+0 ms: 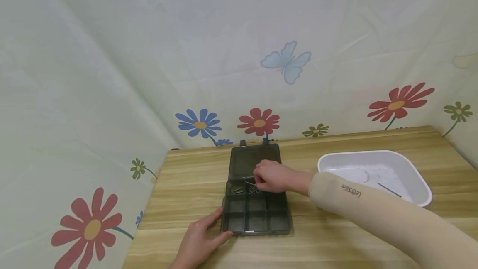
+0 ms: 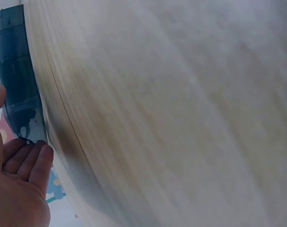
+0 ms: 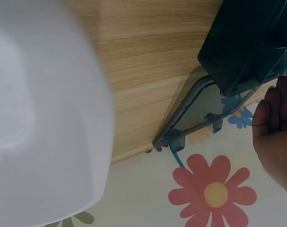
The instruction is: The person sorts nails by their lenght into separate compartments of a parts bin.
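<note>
A dark translucent compartment box [image 1: 257, 221] lies on the wooden table with its lid [image 1: 248, 159] laid back toward the wall. My left hand [image 1: 199, 238] holds its near left corner, fingers along the left side and thumb at the front edge; the left wrist view shows these fingers [image 2: 32, 161] bent against the box. Above the back row of compartments, my right hand [image 1: 274, 176] has curled fingers and pinches a thin metal pin [image 1: 250, 183]. Short metal pins [image 1: 238, 190] lie in the back left compartment and more in the back middle one. In the right wrist view, the fingertips are cut off.
To the right stands a white plastic tray [image 1: 418, 177], partly covered by the right sleeve [image 1: 373, 202]. A thin dark rod [image 1: 389, 189] lies in it. A flower-printed cloth wall [image 1: 224, 53] rises behind the table's back edge.
</note>
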{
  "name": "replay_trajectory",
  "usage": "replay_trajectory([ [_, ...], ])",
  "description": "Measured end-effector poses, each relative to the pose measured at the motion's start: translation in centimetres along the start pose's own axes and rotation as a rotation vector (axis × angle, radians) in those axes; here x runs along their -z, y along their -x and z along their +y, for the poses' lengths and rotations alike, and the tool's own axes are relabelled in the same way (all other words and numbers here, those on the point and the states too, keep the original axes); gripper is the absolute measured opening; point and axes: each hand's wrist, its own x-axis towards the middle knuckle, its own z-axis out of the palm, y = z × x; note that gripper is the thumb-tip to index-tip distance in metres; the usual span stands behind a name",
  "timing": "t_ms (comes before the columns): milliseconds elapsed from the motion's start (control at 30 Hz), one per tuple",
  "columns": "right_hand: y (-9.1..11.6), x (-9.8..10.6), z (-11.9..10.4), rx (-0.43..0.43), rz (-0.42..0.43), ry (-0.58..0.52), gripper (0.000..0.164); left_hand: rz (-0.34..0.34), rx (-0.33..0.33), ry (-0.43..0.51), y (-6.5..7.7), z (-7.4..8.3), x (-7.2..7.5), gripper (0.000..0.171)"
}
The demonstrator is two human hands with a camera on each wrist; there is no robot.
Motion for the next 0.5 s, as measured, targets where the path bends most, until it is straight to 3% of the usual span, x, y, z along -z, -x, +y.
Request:
replay_trajectory([
  [500, 1.2, 1.7, 0.3, 0.028, -0.002, -0.008, 0.014, -0.002, -0.004, 0.004, 0.0, -0.2, 0.0, 0.071],
])
